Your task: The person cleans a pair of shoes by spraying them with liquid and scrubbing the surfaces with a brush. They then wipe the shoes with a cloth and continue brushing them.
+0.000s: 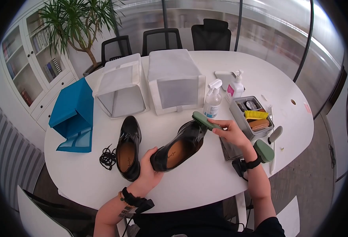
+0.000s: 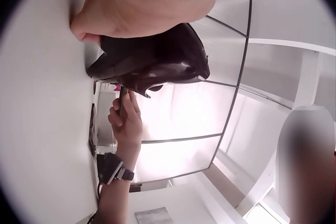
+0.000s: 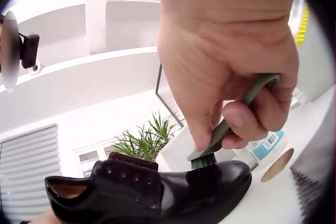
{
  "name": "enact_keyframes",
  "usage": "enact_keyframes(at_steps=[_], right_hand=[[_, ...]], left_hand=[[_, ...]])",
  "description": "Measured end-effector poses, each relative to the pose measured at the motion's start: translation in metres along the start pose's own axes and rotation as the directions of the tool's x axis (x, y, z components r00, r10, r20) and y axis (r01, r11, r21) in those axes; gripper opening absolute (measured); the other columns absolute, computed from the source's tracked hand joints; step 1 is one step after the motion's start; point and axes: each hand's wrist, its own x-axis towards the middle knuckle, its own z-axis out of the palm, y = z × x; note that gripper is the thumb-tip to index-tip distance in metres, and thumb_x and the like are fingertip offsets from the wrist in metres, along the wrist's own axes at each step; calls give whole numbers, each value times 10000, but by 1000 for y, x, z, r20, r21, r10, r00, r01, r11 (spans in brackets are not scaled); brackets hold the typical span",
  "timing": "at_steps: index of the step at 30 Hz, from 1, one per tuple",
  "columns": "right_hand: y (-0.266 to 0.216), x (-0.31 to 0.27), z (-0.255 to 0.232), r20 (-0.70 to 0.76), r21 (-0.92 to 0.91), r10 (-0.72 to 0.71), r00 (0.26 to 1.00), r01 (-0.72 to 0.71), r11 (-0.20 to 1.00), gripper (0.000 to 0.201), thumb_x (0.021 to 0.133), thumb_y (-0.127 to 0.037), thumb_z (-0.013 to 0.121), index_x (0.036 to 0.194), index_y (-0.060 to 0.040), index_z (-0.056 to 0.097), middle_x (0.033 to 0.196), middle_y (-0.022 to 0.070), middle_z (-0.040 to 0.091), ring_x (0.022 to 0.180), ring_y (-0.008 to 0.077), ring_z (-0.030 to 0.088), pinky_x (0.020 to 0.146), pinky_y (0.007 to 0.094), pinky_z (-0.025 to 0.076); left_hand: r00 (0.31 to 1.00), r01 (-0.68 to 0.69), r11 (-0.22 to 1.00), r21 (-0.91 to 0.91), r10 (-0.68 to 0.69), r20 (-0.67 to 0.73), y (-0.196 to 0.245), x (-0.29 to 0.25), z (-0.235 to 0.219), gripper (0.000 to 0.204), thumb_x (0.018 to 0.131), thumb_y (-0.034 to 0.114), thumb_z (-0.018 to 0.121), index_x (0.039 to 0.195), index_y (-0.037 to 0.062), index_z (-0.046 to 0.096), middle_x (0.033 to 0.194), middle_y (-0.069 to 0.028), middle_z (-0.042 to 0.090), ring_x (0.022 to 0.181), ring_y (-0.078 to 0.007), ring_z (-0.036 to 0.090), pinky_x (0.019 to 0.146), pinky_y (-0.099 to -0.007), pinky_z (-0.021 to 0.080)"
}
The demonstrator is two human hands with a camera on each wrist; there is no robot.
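Observation:
My left hand [image 1: 148, 172] grips a black leather dress shoe [image 1: 195, 138] at its heel, over the table. The toe points away and to the right. In the right wrist view the shoe [image 3: 126, 195] shows bare eyelets without laces. My right hand [image 1: 234, 133] holds a green-handled shoe brush [image 1: 203, 119], thumb and fingers round its handle. Its dark bristles [image 3: 203, 161] meet the top of the shoe near the toe. The matching black shoe [image 1: 128, 148] stands on the table just left of the held one, beside a bundle of black laces [image 1: 107, 158].
A spray bottle [image 1: 212, 100] and a pump bottle [image 1: 235, 85] stand beyond the brush. Rightward are a grey box [image 1: 247, 126] of brushes, a grey cloth [image 1: 230, 149] and a green-topped item [image 1: 264, 151]. Two white fabric boxes [image 1: 178, 65] and a blue one [image 1: 73, 102] stand behind and left.

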Motion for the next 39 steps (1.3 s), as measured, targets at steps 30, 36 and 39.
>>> enact_keyframes(at_steps=[30, 36, 39], right_hand=[[36, 14, 1, -60, -226, -167, 984, 149, 963, 441, 958, -103, 676, 1396, -140, 641, 743, -60, 547, 617, 29, 406, 526, 230, 353], [2, 0, 4, 24, -82, -3, 1000, 5, 997, 433, 942, -131, 702, 1372, -110, 651, 856, -2, 638, 701, 71, 443, 650, 263, 428], [35, 14, 2, -38, -142, -108, 993, 102, 985, 427, 948, -139, 699, 1372, -120, 655, 840, -10, 627, 694, 68, 433, 637, 258, 416]], left_hand=[[986, 63, 993, -102, -45, 163, -7, 6, -9, 568, 1064, 420, 292, 1410, 20, 501, 1366, -199, 597, 1207, -383, 616, 1021, -516, 524], [988, 62, 990, -128, -43, 146, -7, 6, -9, 555, 1058, 394, 284, 1383, 7, 512, 1350, -209, 600, 1194, -389, 619, 1013, -526, 524], [988, 66, 990, -125, -47, 146, -7, 6, -11, 542, 1052, 376, 285, 1364, 2, 522, 1338, -207, 604, 1180, -386, 622, 1011, -529, 522]])
